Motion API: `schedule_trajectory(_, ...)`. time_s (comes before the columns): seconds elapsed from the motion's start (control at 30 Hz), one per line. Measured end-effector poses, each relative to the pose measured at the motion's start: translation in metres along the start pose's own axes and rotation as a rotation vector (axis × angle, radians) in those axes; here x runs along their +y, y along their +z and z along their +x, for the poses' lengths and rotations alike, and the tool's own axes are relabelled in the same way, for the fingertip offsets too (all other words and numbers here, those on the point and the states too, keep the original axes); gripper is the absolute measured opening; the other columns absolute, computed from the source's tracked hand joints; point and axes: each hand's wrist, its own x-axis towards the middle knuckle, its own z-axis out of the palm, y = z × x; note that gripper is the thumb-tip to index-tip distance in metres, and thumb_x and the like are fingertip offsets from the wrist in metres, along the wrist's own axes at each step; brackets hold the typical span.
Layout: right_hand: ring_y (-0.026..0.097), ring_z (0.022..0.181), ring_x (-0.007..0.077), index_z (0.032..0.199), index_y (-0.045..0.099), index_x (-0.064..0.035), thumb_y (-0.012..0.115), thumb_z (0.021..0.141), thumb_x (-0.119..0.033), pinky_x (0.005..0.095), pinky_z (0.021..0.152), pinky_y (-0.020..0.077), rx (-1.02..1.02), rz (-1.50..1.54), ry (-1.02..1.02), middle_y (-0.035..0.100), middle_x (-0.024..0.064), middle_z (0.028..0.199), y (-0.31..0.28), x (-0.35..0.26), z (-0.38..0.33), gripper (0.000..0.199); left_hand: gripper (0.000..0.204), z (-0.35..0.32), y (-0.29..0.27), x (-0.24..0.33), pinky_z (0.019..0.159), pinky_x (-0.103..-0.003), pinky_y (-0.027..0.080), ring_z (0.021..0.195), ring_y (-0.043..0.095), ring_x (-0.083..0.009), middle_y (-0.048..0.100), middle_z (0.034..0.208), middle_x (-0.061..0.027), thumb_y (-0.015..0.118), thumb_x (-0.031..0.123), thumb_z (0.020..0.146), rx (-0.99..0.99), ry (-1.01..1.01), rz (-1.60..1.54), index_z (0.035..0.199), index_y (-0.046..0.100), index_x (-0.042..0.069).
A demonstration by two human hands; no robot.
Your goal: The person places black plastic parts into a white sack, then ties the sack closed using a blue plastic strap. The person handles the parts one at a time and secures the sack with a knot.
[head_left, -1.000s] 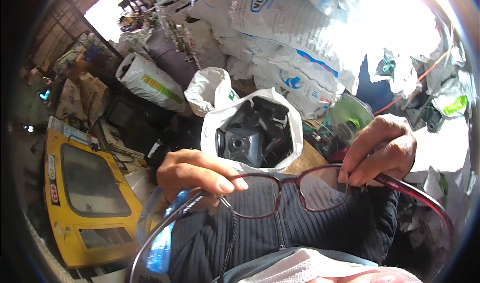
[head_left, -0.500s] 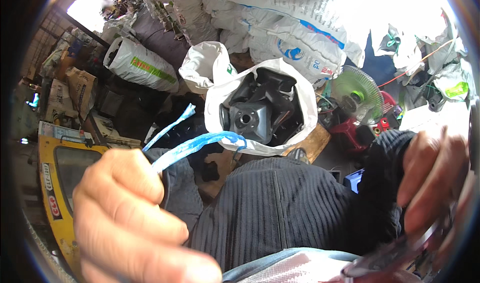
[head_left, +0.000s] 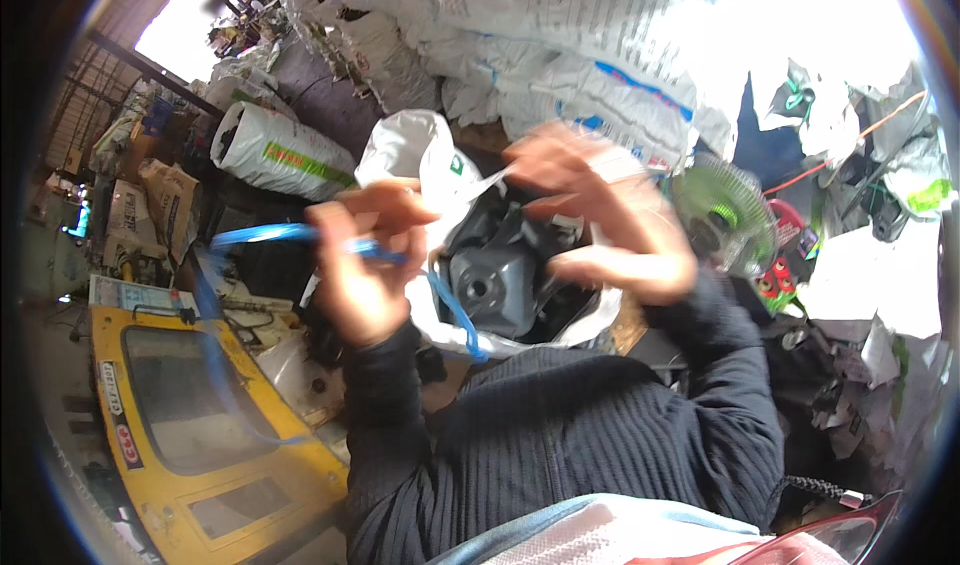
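The left hand (head_left: 355,275) is up beside the left edge of an open white sack (head_left: 600,323), and its grip is bent round a blue plastic strip (head_left: 265,234), which appears to be caught between thumb and fingers, though blur softens the contact. The strip's long axis runs roughly sideways through that grip: one end stretches out to the left and droops in a faint, smeared loop, while on the other side a blue length slants down and right across the sack's near rim. The left hand is clearly the nearer one to the strip; the right hand (head_left: 620,225) is well apart from it, over the right and far part of the sack's mouth, its palm turned toward the left

The key relation is this: the sack's mouth lies between and below the two hands, with the strip on its left side. The right hand's fingers are spread and badly blurred close to a raised white edge, so I cannot tell whether that grip pinches the plastic or is free. Inside the sack sit black plastic parts, among them a squarish moulded piece (head_left: 492,287) with a round hole facing up

A green-bladed fan (head_left: 725,210) is just beyond the right hand, a yellow panel with a window (head_left: 215,505) leans at the left, and a dark ribbed sweater (head_left: 560,435) covers both forearms
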Motion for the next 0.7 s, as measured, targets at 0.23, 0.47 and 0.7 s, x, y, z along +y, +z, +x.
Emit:
schedule_trajectory(0.23,0.021,0.038,0.0053,0.103,0.055,-0.0070,0.035,0.094,-0.029,0.0218,0.036,0.0232,0.264,1.157,0.716,0.027,-0.0058,0.052,-0.118,0.182,-0.033,0.031,0.031,0.134,-0.008,-0.134,0.088,-0.033,0.041,0.102,0.055,-0.0234,0.059,0.106,-0.0125,0.048,0.023,0.089,-0.908,-0.621,0.717,0.108,0.057,0.001)
schedule_trajectory(0.47,0.026,0.038,0.0074,0.081,0.052,-0.0123,0.039,0.091,-0.046,0.0226,0.038,0.0245,0.550,0.931,0.797,0.032,-0.0029,0.049,-0.206,0.176,-0.063,0.038,0.034,0.364,-0.015,-0.232,0.088,-0.031,0.042,0.104,0.057,-0.0244,0.060,0.110,-0.0140,0.056,0.021,0.084,-0.268,0.201,1.369,0.113,0.057,0.003)
schedule_trajectory(0.7,0.031,0.041,0.0070,0.102,0.055,-0.0019,0.041,0.093,-0.035,0.0224,0.045,0.0332,0.355,1.074,0.782,0.037,-0.0022,0.055,-0.235,0.220,-0.085,0.037,0.030,0.563,-0.004,-0.359,0.083,-0.034,0.043,0.099,0.055,-0.0279,0.058,0.106,-0.0162,0.052,0.023,0.085,-0.284,0.668,1.966,0.109,0.057,0.005)
